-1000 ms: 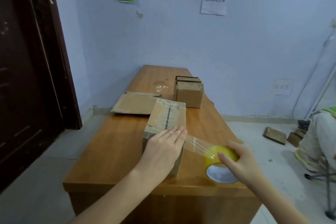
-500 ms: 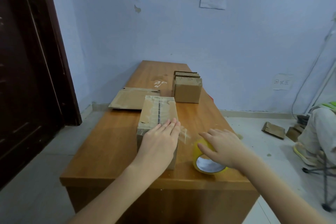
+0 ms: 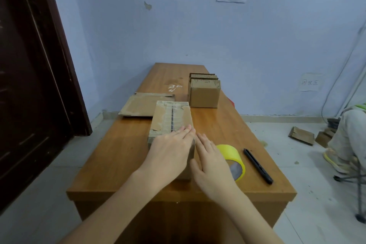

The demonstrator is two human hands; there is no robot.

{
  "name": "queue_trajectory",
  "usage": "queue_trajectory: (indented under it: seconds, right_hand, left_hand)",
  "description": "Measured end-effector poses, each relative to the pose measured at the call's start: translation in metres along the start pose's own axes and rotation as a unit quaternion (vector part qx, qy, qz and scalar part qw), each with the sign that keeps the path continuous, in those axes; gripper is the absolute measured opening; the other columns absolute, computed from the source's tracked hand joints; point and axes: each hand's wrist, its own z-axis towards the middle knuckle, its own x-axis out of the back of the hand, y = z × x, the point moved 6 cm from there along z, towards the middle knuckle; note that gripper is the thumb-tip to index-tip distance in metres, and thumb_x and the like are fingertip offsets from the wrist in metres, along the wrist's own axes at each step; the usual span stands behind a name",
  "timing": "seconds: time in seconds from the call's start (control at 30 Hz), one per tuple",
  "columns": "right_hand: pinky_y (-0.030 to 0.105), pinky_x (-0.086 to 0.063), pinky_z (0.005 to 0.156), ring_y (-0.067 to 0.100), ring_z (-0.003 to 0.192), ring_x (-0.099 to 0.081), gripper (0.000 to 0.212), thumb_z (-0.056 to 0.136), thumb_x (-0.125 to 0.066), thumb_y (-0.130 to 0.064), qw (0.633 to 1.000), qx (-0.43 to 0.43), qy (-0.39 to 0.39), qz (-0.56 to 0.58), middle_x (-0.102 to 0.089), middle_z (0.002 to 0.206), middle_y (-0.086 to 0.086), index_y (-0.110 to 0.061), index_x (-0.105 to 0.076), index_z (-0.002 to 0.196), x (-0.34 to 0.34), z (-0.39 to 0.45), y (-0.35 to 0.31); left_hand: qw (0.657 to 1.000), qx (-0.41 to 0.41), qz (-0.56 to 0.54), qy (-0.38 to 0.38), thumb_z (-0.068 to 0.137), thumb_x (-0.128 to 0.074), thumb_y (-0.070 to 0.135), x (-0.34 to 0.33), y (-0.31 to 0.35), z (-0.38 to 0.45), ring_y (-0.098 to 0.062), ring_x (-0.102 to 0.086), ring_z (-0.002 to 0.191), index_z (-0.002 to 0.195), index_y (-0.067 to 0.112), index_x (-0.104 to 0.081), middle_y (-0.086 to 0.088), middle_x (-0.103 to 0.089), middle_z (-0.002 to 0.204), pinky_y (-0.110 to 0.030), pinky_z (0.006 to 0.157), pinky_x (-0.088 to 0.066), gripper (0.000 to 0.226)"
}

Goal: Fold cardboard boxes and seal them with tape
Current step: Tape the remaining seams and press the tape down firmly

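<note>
A closed cardboard box (image 3: 171, 117) with clear tape along its top seam stands on the wooden table (image 3: 118, 156). My left hand (image 3: 170, 152) lies flat on the near end of the box top, fingers straight. My right hand (image 3: 213, 161) presses flat against the box's right side, fingers straight and pointing away from me. A yellow tape roll (image 3: 234, 159) lies on the table just right of my right hand, partly hidden by it. No hand holds the roll.
A black pen-like cutter (image 3: 257, 165) lies right of the roll. A flattened box (image 3: 141, 105) overhangs the table's left edge. A stack of folded cardboard (image 3: 204, 93) stands at the back right. A seated person's legs (image 3: 344, 136) and cardboard scraps (image 3: 301, 134) are on the floor right.
My right hand put the tape roll down on the table, let go of it and moved left onto the box's side. My left hand stayed flat on the box top.
</note>
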Motion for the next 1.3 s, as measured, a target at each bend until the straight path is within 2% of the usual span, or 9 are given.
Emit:
queue_trajectory:
  seconds: [0.1, 0.23, 0.33, 0.47, 0.63, 0.77, 0.87, 1.07, 1.3]
  right_hand:
    - [0.034, -0.016, 0.116, 0.027, 0.135, -0.042, 0.074, 0.074, -0.031, -0.041, 0.99, 0.012, 0.021, -0.138, -0.049, 0.141, 0.013, -0.002, -0.052, 0.134, -0.004, -0.004, -0.001]
    - [0.025, 0.011, 0.115, 0.018, 0.148, -0.002, 0.078, 0.081, -0.023, -0.042, 0.997, 0.008, 0.031, -0.075, -0.01, 0.16, 0.005, -0.012, -0.017, 0.152, 0.004, 0.0, -0.007]
    - [0.021, 0.012, 0.113, 0.016, 0.148, -0.004, 0.084, 0.074, -0.015, -0.044, 0.997, 0.014, 0.065, -0.027, -0.015, 0.159, 0.003, -0.012, -0.019, 0.151, 0.013, 0.005, -0.017]
    - [0.025, 0.009, 0.114, 0.019, 0.148, -0.007, 0.081, 0.076, -0.035, -0.033, 0.998, 0.005, 0.055, -0.017, -0.018, 0.158, 0.006, -0.009, -0.019, 0.151, 0.006, 0.002, -0.017]
    - [0.032, 0.018, 0.113, 0.022, 0.147, 0.011, 0.08, 0.087, -0.05, -0.033, 0.987, 0.005, -0.073, -0.142, 0.001, 0.161, 0.009, -0.008, -0.009, 0.152, 0.001, -0.005, -0.016]
    - [0.032, -0.011, 0.118, 0.014, 0.146, -0.012, 0.052, 0.097, -0.041, -0.029, 0.997, -0.063, 0.016, 0.045, -0.018, 0.158, -0.003, -0.018, -0.033, 0.147, 0.045, 0.0, 0.004]
    - [0.033, -0.035, 0.099, 0.018, 0.124, -0.045, 0.038, 0.098, -0.036, -0.021, 0.97, -0.167, 0.147, 0.098, -0.048, 0.137, -0.001, -0.015, -0.055, 0.13, 0.085, 0.007, 0.06]
    - [0.03, -0.039, 0.072, 0.026, 0.098, -0.055, 0.024, 0.098, -0.04, -0.032, 0.929, -0.279, -0.068, -0.232, -0.058, 0.108, 0.011, -0.012, -0.052, 0.09, 0.042, -0.006, 0.157]
    - [0.025, -0.039, 0.071, 0.021, 0.097, -0.053, 0.012, 0.1, -0.038, -0.022, 0.924, -0.286, -0.026, -0.253, -0.052, 0.109, 0.006, -0.015, -0.045, 0.093, 0.028, -0.013, 0.173]
  left_hand:
    - [1.0, -0.004, 0.005, -0.007, 0.103, -0.031, 0.029, -0.002, -0.001, 0.001, -0.003, -0.019, 0.142, 0.151, 0.024, -0.013, 0.008, -0.018, 0.157, -0.023, 0.109, -0.032, 0.051]
    - [1.0, -0.005, 0.007, -0.014, 0.103, -0.033, 0.029, -0.003, -0.001, 0.001, -0.002, -0.019, 0.142, 0.151, 0.025, -0.012, 0.009, -0.017, 0.156, -0.022, 0.108, -0.031, 0.053]
    - [1.0, -0.006, 0.004, -0.011, 0.104, -0.031, 0.028, -0.003, -0.002, 0.001, -0.002, -0.019, 0.142, 0.151, 0.025, -0.013, 0.008, -0.018, 0.156, -0.022, 0.109, -0.03, 0.051]
    - [1.0, -0.005, -0.001, -0.011, 0.104, -0.024, 0.03, -0.002, -0.003, 0.002, -0.002, -0.019, 0.142, 0.151, 0.024, -0.015, 0.008, -0.019, 0.157, -0.021, 0.107, -0.031, 0.048]
    - [1.0, -0.006, 0.001, -0.018, 0.104, -0.021, 0.032, 0.001, -0.002, 0.004, -0.002, -0.02, 0.141, 0.151, 0.024, -0.016, 0.009, -0.019, 0.156, -0.023, 0.105, -0.036, 0.048]
    - [1.0, -0.001, -0.005, -0.031, 0.103, -0.023, 0.034, 0.005, -0.006, 0.004, 0.002, -0.021, 0.14, 0.151, 0.028, -0.018, 0.015, -0.019, 0.156, -0.023, 0.101, -0.038, 0.048]
    - [0.999, 0.011, -0.007, -0.047, 0.101, -0.032, 0.039, 0.006, -0.009, 0.005, 0.001, -0.029, 0.137, 0.15, 0.03, -0.022, 0.018, -0.021, 0.154, -0.024, 0.095, -0.041, 0.05]
    - [0.998, 0.031, -0.009, -0.055, 0.098, -0.04, 0.042, 0.008, -0.012, 0.013, -0.007, -0.051, 0.122, 0.142, 0.035, -0.038, 0.022, -0.034, 0.148, -0.027, 0.087, -0.046, 0.045]
    - [0.997, 0.04, -0.016, -0.058, 0.098, -0.041, 0.042, 0.01, -0.015, 0.014, -0.005, -0.045, 0.127, 0.142, 0.04, -0.036, 0.027, -0.033, 0.146, -0.023, 0.092, -0.04, 0.045]
